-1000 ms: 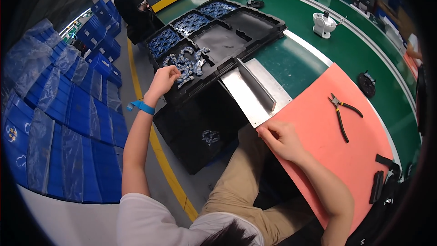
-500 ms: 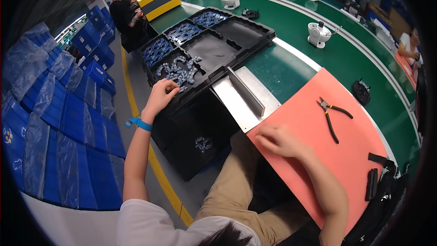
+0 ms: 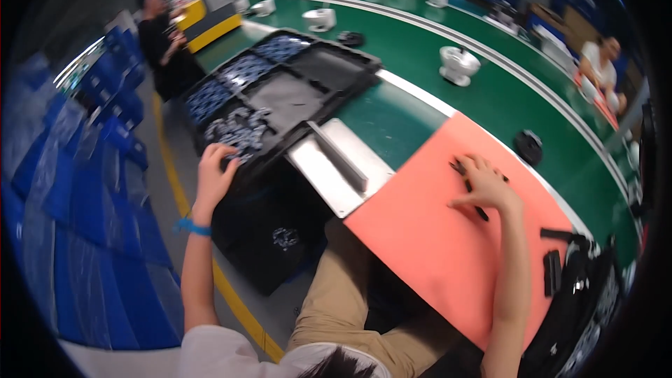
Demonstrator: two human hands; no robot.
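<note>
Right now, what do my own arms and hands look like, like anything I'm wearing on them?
Your left hand and right hand are both ungloved. A narrow blue band with a short loose end circles the left wrist; the right wrist shows none. A pale short sleeve covers the left upper arm.

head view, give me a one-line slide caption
Right hand spread over pliers on a salmon mat, left hand by a black tray of bluish parts.
</note>
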